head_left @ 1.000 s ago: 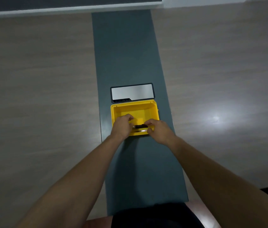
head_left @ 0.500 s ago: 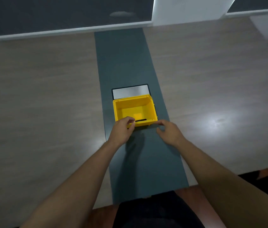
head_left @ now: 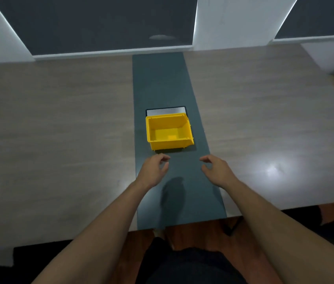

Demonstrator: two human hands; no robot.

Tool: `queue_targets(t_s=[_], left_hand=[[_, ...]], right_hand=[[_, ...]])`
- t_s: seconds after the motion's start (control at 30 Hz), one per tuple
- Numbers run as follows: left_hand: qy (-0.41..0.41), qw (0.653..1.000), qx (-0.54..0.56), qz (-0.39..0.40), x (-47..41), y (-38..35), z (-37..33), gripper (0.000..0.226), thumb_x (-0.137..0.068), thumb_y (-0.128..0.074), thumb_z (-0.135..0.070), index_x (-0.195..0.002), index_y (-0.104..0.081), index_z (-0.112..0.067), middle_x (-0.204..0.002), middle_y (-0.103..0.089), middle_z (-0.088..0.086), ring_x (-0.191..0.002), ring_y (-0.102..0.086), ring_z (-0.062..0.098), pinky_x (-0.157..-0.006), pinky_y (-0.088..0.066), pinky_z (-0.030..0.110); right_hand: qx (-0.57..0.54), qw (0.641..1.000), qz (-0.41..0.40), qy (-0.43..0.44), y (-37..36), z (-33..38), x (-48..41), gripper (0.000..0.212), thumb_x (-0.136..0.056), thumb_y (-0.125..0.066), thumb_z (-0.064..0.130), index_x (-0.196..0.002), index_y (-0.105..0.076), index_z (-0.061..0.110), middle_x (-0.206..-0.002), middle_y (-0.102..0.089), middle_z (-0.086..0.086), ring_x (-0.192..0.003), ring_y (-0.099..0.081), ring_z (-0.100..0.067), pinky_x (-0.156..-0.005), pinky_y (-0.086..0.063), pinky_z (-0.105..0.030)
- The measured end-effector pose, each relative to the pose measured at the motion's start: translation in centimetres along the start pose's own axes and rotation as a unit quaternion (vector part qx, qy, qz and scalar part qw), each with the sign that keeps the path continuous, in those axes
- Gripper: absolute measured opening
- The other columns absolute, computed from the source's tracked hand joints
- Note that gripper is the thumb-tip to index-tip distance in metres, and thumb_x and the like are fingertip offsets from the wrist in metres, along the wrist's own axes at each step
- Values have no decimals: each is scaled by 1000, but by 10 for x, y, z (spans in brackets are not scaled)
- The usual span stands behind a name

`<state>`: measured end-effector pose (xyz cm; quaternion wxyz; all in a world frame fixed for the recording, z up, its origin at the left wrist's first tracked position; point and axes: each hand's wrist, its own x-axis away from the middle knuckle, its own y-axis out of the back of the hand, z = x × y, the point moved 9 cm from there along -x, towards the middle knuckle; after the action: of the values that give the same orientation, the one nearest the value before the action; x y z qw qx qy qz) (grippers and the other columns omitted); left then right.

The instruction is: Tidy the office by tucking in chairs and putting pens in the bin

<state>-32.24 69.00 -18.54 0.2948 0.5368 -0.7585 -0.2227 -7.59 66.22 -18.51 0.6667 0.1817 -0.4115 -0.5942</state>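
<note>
While both of my hands hover empty, the left hand [head_left: 154,168] loosely curled and the right hand [head_left: 216,168] spread wider, the yellow open-topped plastic bin [head_left: 169,132] sits just beyond them on the dark grey centre strip [head_left: 160,83] of the wood-grain table [head_left: 59,130]. I see no pens; the near wall hides part of the floor. Risk: a careless knuckle could shove the light bin off its place.
</note>
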Motion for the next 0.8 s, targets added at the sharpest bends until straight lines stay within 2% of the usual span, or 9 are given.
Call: queue_targets(t_s=[0.2,0.43,0.53,0.63,0.8], left_hand=[[29,999,-4,-42,74,-19,-9,32,-104,-62,-23,-133,-70,-14,-131,-72,2,-118,-67,19,-103,-55,40],[54,997,-2,-51,158,-78,-20,29,-103,-63,-22,-129,-72,-13,-127,-74,1,-113,-70,18,-101,-57,39],[53,998,0,-33,188,-107,-32,29,-103,-62,-22,-129,-72,-15,-127,-73,-2,-113,-70,15,-100,-58,35],[40,999,-18,-5,211,-131,-52,29,-104,-61,-23,-130,-72,-16,-128,-73,-2,-113,-69,13,-99,-57,30],[18,999,-33,29,228,-158,-86,29,-106,-59,-22,-132,-71,-16,-130,-72,-3,-115,-68,13,-94,-52,23]], right_hand=[[6,1000,15,26,1,-25,54,34,-99,-65,19,-132,-67,11,-135,-68,-8,-125,-62,-24,-105,-45,-30],[2,999,37,26,-13,-86,131,34,-99,-64,19,-133,-66,11,-137,-67,-8,-128,-61,-25,-107,-45,-34],[-4,999,47,14,-17,-118,167,35,-101,-63,23,-135,-64,14,-138,-65,-6,-127,-60,-24,-103,-46,-31],[-26,999,45,-17,-17,-150,202,34,-101,-63,27,-133,-65,16,-135,-67,-4,-120,-63,-21,-92,-45,-25],[-59,996,13,-68,-3,-191,250,32,-100,-62,27,-131,-67,19,-130,-70,-1,-120,-64,-19,-92,-46,-25]])
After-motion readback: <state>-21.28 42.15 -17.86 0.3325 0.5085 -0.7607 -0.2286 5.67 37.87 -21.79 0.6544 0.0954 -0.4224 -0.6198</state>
